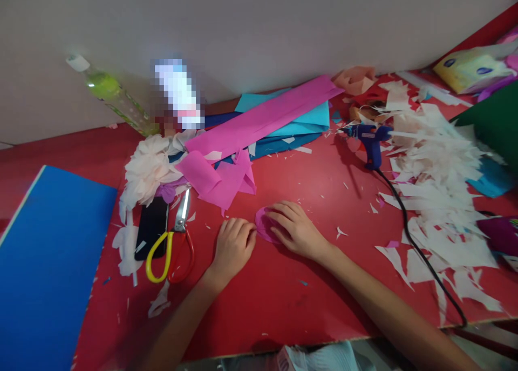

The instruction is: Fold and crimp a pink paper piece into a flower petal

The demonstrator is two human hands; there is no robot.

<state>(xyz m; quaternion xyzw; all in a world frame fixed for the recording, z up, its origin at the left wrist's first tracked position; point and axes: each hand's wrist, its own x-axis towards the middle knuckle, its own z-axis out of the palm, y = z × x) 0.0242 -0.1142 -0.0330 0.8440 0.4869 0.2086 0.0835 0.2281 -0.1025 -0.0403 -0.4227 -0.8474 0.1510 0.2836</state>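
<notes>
A small rounded piece of pink crepe paper (262, 223) lies on the red table between my hands. My left hand (234, 247) is closed, its fingertips curled together at the paper's left edge. Over the paper's right side rests my right hand (299, 231), fingers a little bent and apart, with a gap between thumb and index finger. Beyond them lie larger cut pieces of pink crepe paper (232, 182). To the left are scissors (180, 220) with one yellow and one red handle, partly over a black phone (151, 228).
White paper flowers (148, 168) lie at left, near a blue board (52, 263). A green-yellow bottle (117, 98) leans by the wall. Folded pink paper (267, 117) covers blue sheets. A blue glue gun (369, 139) trails a black cord (404, 214) beside white scraps (437, 171).
</notes>
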